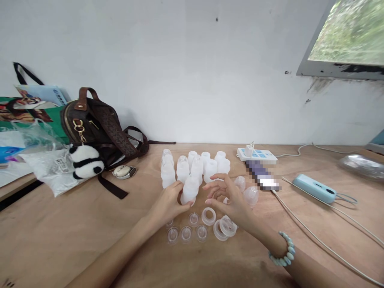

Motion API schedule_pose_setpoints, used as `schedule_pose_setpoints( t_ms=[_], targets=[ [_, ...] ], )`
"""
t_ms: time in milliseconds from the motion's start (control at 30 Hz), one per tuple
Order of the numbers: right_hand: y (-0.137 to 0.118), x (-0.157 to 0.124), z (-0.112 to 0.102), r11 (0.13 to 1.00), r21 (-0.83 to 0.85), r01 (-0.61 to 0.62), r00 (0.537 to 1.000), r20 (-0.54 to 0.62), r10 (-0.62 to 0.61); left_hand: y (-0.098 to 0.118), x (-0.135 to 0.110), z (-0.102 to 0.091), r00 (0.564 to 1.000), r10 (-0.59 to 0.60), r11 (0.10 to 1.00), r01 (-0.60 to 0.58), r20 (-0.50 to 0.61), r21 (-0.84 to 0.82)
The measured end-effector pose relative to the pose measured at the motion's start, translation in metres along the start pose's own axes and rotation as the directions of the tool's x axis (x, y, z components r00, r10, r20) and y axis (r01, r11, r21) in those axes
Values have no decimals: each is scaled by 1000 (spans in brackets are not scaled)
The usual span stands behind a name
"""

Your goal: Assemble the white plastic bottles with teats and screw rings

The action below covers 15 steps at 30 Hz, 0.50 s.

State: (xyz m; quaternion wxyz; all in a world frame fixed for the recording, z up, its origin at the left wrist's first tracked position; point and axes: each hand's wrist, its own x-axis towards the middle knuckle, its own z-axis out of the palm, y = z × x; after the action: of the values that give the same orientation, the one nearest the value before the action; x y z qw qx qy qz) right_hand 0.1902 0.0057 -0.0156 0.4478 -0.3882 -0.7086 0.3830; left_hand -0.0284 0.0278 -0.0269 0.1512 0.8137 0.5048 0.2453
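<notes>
My left hand is wrapped round a small translucent white bottle that rests on the wooden table. My right hand hovers just right of that bottle with its fingers spread and curled, holding nothing. Behind them stands a cluster of several more white bottles. In front of my hands lie several clear nipples and white screw rings. Two clear domed caps sit to the right of my right hand.
A brown backpack with a panda toy and plastic bags fill the left. A mouse lies beside them. A power strip, a blue device and cables lie on the right.
</notes>
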Motion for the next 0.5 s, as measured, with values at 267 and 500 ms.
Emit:
schedule_pose_setpoints(
  t_ms=[267, 500],
  targets=[
    [7, 0, 1, 998, -22, 52, 999, 11, -52, 8, 0, -11, 989, -150, 934, 139, 8, 329],
    [5, 1, -3, 999, -18, 36, 999, -19, -36, 12, -9, -24, 977, 196, 928, -158, -83, 337]
  ],
)
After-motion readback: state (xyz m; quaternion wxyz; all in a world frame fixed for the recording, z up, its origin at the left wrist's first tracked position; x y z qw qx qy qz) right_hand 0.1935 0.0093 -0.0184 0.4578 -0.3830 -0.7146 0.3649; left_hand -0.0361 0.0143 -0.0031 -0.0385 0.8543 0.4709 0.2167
